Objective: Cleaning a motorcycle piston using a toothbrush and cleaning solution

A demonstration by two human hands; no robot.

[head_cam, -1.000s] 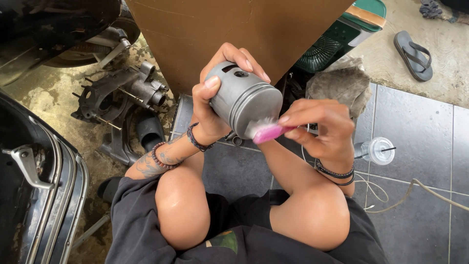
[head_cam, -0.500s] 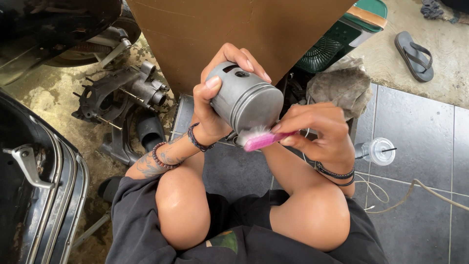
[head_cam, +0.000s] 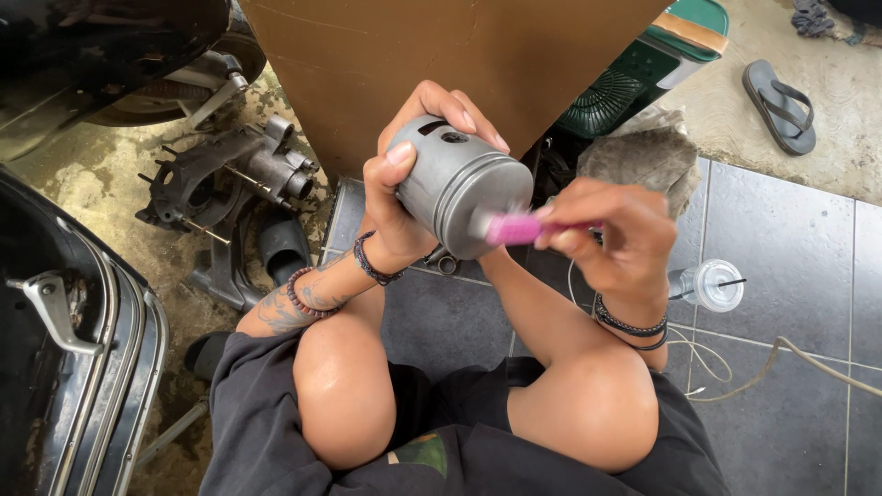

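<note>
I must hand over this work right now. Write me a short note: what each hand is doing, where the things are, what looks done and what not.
Left hand: grips the grey metal piston, held up above the knees, crown end toward the right hand.
Right hand: holds a pink brush, its head against the piston's crown edge.
Nearby: dark engine parts on the ground at left, a clear lidded cup on the tiles at right.
Done: the piston skirt looks fairly clean.
Left: how much brushing remains cannot be told.

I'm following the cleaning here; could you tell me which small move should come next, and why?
Probably draw the pink brush along the piston crown edge: its head sits against the rim, the right hand grips the handle, and the left hand steadies the piston.
</note>
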